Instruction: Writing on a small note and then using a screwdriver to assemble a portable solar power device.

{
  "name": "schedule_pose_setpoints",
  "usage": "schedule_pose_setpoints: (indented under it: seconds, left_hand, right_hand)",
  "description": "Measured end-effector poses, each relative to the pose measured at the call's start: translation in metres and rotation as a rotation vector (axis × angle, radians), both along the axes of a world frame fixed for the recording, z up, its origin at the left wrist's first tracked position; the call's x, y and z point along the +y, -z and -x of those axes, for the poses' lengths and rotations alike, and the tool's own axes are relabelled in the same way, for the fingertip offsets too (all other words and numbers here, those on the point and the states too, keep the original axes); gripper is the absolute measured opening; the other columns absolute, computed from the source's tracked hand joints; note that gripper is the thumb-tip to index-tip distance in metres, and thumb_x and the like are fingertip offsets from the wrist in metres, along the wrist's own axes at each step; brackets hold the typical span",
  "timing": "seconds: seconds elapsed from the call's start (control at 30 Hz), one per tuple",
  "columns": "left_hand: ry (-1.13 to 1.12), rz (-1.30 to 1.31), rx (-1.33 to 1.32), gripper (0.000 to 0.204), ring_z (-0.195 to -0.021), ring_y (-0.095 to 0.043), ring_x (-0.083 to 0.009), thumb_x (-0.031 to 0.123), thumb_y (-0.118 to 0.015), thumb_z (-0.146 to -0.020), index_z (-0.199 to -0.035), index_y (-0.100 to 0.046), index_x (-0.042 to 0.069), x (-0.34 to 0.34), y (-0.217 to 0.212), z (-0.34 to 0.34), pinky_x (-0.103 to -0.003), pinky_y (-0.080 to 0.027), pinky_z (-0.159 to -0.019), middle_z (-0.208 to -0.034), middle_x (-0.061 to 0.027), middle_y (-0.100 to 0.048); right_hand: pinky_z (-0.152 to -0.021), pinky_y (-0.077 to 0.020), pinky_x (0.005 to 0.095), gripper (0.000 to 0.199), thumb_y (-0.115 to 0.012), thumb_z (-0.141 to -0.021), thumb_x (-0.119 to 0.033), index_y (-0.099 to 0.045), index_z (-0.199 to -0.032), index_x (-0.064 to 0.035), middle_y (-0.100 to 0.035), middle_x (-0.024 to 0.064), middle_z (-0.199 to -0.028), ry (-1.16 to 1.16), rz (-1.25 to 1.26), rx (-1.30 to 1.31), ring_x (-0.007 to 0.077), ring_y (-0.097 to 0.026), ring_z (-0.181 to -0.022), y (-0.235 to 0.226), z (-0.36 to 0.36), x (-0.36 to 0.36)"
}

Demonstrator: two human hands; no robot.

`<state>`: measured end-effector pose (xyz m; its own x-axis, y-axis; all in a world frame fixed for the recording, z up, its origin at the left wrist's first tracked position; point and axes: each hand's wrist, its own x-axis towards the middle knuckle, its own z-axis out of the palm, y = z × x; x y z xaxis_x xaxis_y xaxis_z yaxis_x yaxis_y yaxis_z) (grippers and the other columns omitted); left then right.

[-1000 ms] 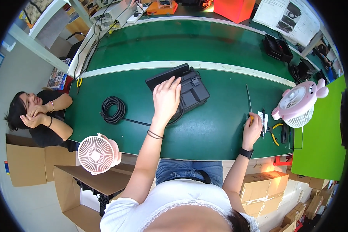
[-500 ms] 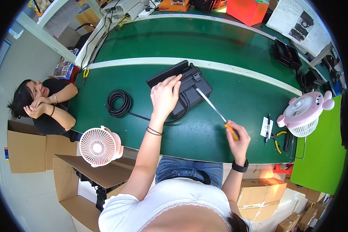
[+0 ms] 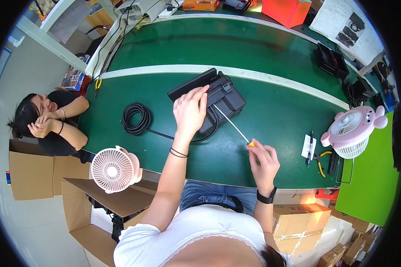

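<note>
A black plastic case (image 3: 231,95) with a latch lies tilted on the green table, its flat lid (image 3: 192,85) opened out to the upper left. My left hand (image 3: 190,111) grips the case near the lid, its fingers together over the edge. In my right hand (image 3: 263,165) is a screwdriver (image 3: 232,123) with a yellow handle, mostly covered by my fingers. Its long metal shaft points up and left, with the tip at the near side of the case; the exact contact spot is too small to tell. A black cable (image 3: 160,133) runs from the case to a coil on the left.
A pink fan (image 3: 116,169) stands at the near left edge, another pink fan (image 3: 348,129) at the right. Yellow-handled pliers (image 3: 320,165) and a pen (image 3: 309,149) lie beside it. A person (image 3: 60,118) leans on the left table end. A white strip (image 3: 263,76) crosses behind the case.
My right hand has moved left with the screwdriver, and the tip has shifted left and slightly down along the case. The left hand stays in place.
</note>
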<state>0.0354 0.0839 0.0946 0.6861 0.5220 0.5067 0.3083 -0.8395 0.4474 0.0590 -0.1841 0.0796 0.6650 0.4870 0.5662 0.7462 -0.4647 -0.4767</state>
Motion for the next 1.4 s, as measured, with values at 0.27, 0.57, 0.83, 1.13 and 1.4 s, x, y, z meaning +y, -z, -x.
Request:
schedule_pose_setpoints:
  seconds: [0.27, 0.57, 0.83, 1.13, 1.4]
  left_hand:
    - [-0.005, 0.016, -0.015, 0.026, -0.102, -0.070, -0.0246, 0.028, -0.057, -0.101, -0.118, -0.075, 0.022, 0.001, 0.001, 0.000, -0.038, -0.050, -0.092, -0.116, -0.0021, -0.074]
    - [0.000, 0.007, -0.026, 0.026, -0.103, -0.070, -0.0247, 0.028, -0.057, -0.101, -0.118, -0.075, 0.021, 0.001, 0.002, 0.000, -0.038, -0.050, -0.092, -0.116, -0.0023, -0.074]
    - [0.009, 0.018, -0.031, 0.025, -0.102, -0.070, -0.0250, 0.027, -0.058, -0.100, -0.117, -0.075, 0.021, 0.001, 0.001, 0.000, -0.038, -0.051, -0.092, -0.115, -0.0028, -0.074]
    - [0.009, 0.024, -0.022, 0.025, -0.103, -0.070, -0.0256, 0.026, -0.058, -0.100, -0.117, -0.075, 0.020, 0.000, 0.000, -0.001, -0.038, -0.051, -0.092, -0.115, -0.0032, -0.074]
    - [0.029, -0.041, -0.080, 0.024, -0.093, -0.070, -0.0243, 0.024, -0.060, -0.098, -0.116, -0.074, 0.019, 0.005, 0.004, -0.002, -0.039, -0.050, -0.090, -0.112, -0.0016, -0.074]
  right_hand:
    - [-0.064, -0.0542, 0.0293, 0.028, -0.079, -0.069, 0.001, -0.078, -0.092, -0.0158, -0.076, -0.0027, -0.113, -0.021, 0.053, -0.131, 0.0202, -0.065, -0.082, -0.006, 0.004, -0.003]
    - [-0.068, -0.0561, 0.0305, 0.025, -0.080, -0.071, 0.000, -0.077, -0.091, -0.0146, -0.076, -0.0002, -0.112, -0.023, 0.019, -0.070, 0.0208, -0.065, -0.082, 0.005, 0.008, 0.001]
    - [-0.072, -0.0563, 0.0314, 0.025, -0.080, -0.071, 0.000, -0.077, -0.092, -0.0137, -0.076, 0.0009, -0.111, -0.004, -0.024, -0.072, 0.0214, -0.065, -0.083, 0.008, 0.011, 0.002]
    - [-0.071, -0.0559, 0.0300, 0.023, -0.080, -0.071, -0.002, -0.077, -0.090, -0.0148, -0.075, -0.0025, -0.111, 0.061, 0.019, -0.149, 0.0207, -0.064, -0.083, 0.006, 0.013, 0.004]
    - [-0.072, -0.0590, 0.0346, 0.023, -0.074, -0.089, -0.005, -0.072, -0.111, -0.0099, -0.075, 0.0138, -0.111, -0.104, -0.068, 0.328, 0.0295, -0.075, -0.084, -0.005, 0.011, 0.005]
